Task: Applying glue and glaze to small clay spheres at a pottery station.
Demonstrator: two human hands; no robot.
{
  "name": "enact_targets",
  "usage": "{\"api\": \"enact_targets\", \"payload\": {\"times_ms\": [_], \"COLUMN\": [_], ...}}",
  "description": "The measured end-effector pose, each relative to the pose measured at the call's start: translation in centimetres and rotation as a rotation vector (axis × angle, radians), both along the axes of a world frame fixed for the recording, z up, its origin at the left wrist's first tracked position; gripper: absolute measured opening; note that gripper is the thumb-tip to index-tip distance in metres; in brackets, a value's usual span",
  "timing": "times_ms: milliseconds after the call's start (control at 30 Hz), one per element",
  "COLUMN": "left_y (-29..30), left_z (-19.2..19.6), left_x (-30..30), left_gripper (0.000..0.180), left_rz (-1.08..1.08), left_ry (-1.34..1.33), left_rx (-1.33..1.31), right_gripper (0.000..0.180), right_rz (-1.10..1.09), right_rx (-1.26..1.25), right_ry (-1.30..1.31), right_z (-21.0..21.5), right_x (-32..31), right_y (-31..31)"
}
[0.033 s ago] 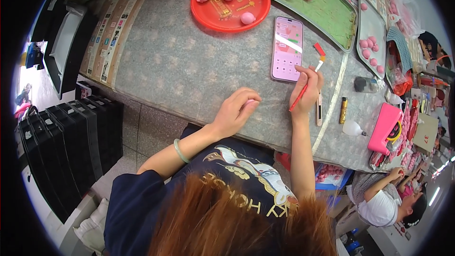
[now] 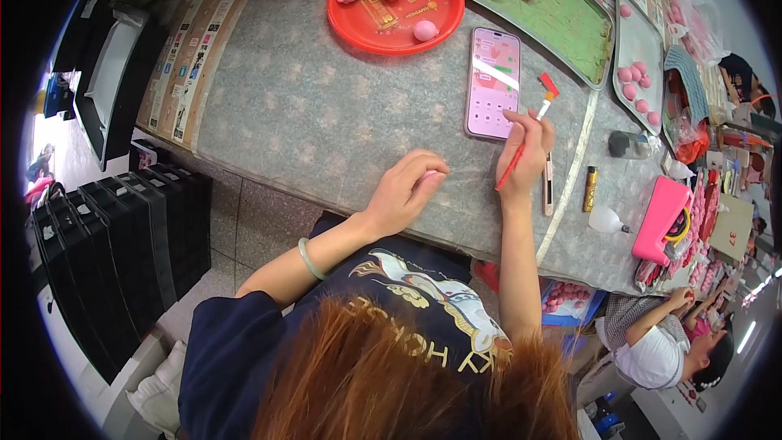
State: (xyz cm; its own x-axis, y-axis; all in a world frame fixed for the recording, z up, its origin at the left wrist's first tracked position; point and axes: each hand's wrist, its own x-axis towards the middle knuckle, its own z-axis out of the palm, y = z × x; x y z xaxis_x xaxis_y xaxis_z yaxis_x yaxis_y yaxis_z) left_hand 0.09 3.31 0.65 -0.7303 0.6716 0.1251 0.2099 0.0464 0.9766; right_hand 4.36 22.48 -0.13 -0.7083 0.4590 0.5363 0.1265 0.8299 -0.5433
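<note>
"Since both hands are busy, is the pink lump (image 2: 428,174) done?"

"I don't think so. The lump and the thin red brush (image 2: 511,168) are well apart."

"Where is the lump?"

"Tucked in the left hand (image 2: 403,191). Its fingers curl close around it, so just a bit peeks out by the thumb."

"And the right hand (image 2: 524,161)?"

"Its fingers pinch the brush, which points away over the bench (image 2: 318,98). They reach the edge of the phone (image 2: 487,107), but I can't tell if they touch it."

"What about farther off?"

"Five pink balls (image 2: 425,30) sit on the red plate (image 2: 362,31) and two are on the green tray (image 2: 558,26). Maybe some are done and some are left. I can't tell which."
</note>
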Motion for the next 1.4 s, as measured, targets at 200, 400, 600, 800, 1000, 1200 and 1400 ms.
{"api": "enact_targets", "payload": {"times_ms": [200,400,600,800,1000,1200,1400], "left_y": [0.0,0.1,0.1,-0.6,-0.6,-0.7,-1.2], "left_z": [0.0,0.1,0.1,-1.3,-2.2,-2.1,-2.2], "left_x": [0.0,0.0,0.0,0.6,0.2,-0.1,-0.4], "left_gripper": [0.01,0.01,0.01,0.011,0.014,0.015,0.03], "left_rz": [0.003,-0.006,-0.003,0.033,0.008,-0.069,-0.091], "left_ry": [0.001,0.034,-0.005,-0.019,-0.242,0.019,0.071], "left_rx": [0.004,-0.007,-0.024,-0.123,-0.081,-0.102,-0.212], "right_gripper": [0.011,0.011,0.01,0.015,0.013,0.01,0.016], "right_rz": [-0.065,-0.075,-0.047,0.004,-0.044,-0.176,-0.174], "right_rx": [-0.022,-0.127,-0.076,-0.006,0.042,-0.088,-0.047], "right_ry": [0.018,0.077,0.107,0.085,0.169,0.331,0.333], "right_z": [-0.5,-0.9,-0.7,-1.0,-0.8,-0.6,-0.9], "right_x": [0.7,1.8,1.5,1.7,1.9,1.4,1.4], "right_y": [-0.1,-0.3,-0.4,-0.3,0.0,-0.2,-0.2]}}
